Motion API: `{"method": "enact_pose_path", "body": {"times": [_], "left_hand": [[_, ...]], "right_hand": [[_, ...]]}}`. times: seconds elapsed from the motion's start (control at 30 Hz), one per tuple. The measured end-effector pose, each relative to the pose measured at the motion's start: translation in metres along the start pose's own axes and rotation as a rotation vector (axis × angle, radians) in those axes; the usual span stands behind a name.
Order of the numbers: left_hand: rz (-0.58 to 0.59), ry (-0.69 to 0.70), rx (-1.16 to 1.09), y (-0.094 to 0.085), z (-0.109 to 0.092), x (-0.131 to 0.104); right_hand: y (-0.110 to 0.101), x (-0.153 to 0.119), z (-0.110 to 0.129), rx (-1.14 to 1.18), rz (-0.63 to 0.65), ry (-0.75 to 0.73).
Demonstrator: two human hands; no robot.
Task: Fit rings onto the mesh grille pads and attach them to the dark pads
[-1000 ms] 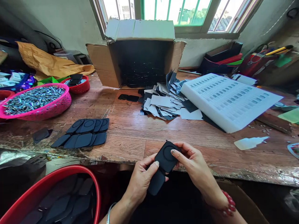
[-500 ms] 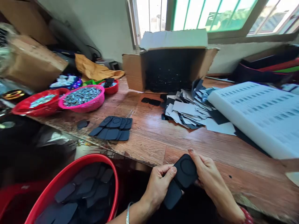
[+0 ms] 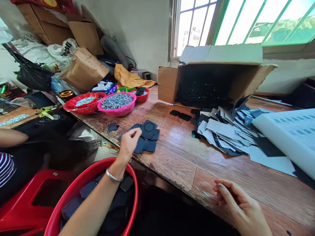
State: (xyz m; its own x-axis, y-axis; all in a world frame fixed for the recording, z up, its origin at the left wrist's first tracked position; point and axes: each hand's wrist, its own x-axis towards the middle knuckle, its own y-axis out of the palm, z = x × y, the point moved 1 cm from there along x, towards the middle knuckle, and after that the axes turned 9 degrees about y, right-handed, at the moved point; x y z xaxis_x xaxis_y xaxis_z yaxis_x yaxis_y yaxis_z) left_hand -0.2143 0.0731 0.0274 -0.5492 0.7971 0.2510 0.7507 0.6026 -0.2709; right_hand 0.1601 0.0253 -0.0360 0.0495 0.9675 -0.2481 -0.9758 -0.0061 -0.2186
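My left hand (image 3: pixel 129 142) bunches its fingertips over the black ringed pads (image 3: pixel 149 130) on the wooden table (image 3: pixel 169 160); whether they grip one, I can't tell. My right hand (image 3: pixel 240 203), fingers loosely parted, is well apart.

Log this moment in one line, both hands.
left hand: over black pads, grip unclear | right hand: curled, nothing visibly held | red tub: black pieces inside

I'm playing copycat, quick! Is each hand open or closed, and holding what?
Left hand: fingers closed at the black ringed pad; grip unclear.
Right hand: half-open, fingers curled, nothing visible in it.
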Motion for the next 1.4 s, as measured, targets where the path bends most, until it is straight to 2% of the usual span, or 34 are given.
{"method": "enact_pose_path", "body": {"times": [0.1, 0.2, 0.4, 0.57, 0.67, 0.77, 0.9, 1.03, 1.2, 1.4], "left_hand": [[-0.065, -0.034, 0.126, -0.027, 0.02, 0.046], [-0.027, -0.068, 0.256, -0.039, 0.038, 0.067], [0.21, -0.132, 0.451, -0.046, 0.057, 0.081], [0.395, -0.205, 0.524, -0.049, 0.053, 0.093], [0.464, -0.235, 0.512, -0.048, 0.048, 0.097], [0.487, -0.252, 0.469, -0.043, 0.043, 0.098], [0.507, -0.283, 0.379, -0.034, 0.039, 0.093], [0.538, -0.33, 0.245, -0.023, 0.036, 0.083], [0.57, -0.45, 0.08, -0.012, 0.033, 0.075], [0.73, -0.613, -0.212, -0.008, 0.023, 0.054]], "right_hand": [[0.01, -0.002, -0.003, 0.026, 0.082, 0.068], [0.032, 0.003, 0.009, 0.006, 0.196, 0.074], [0.097, 0.025, 0.068, -0.062, 0.406, 0.1], [0.162, 0.051, 0.113, -0.127, 0.385, 0.17], [0.195, 0.068, 0.128, -0.174, 0.36, 0.183], [0.219, 0.08, 0.136, -0.215, 0.354, 0.182], [0.235, 0.088, 0.142, -0.257, 0.324, 0.197], [0.24, 0.092, 0.14, -0.247, 0.323, 0.211], [0.245, 0.096, 0.132, -0.175, 0.325, 0.24], [0.238, 0.08, 0.124, -0.008, 0.368, 0.236]]}}
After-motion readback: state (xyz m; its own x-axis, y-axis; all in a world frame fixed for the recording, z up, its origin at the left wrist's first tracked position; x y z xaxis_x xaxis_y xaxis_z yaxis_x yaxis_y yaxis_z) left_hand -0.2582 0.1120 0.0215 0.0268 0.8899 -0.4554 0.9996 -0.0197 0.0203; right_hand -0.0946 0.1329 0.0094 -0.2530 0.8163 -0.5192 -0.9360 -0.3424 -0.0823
